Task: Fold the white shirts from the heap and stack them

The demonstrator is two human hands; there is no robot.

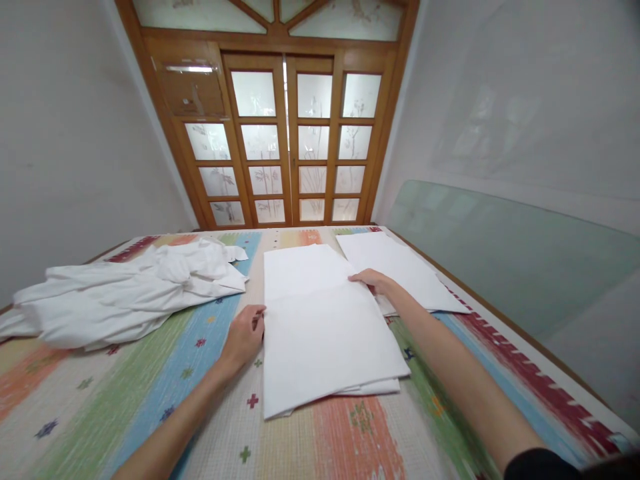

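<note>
A folded white cloth (pixel 320 333) lies flat in front of me, its layers showing along the near edge. My left hand (pixel 245 337) is at its left edge, fingers curled and closed on the border. On the opposite side, my right hand (pixel 373 280) grips the right edge, thumb on top and the other fingers mostly hidden. Just beyond that hand lies a second folded white cloth (pixel 400 263). A rumpled white cloth (pixel 140 287) is heaped to the left, apart from both hands.
Beneath everything spreads a striped, patterned cover (pixel 200 373). A pale green panel (pixel 520 247) stands along the right side against the wall. Wooden doors with glass panes (pixel 285 140) rise past the far edge.
</note>
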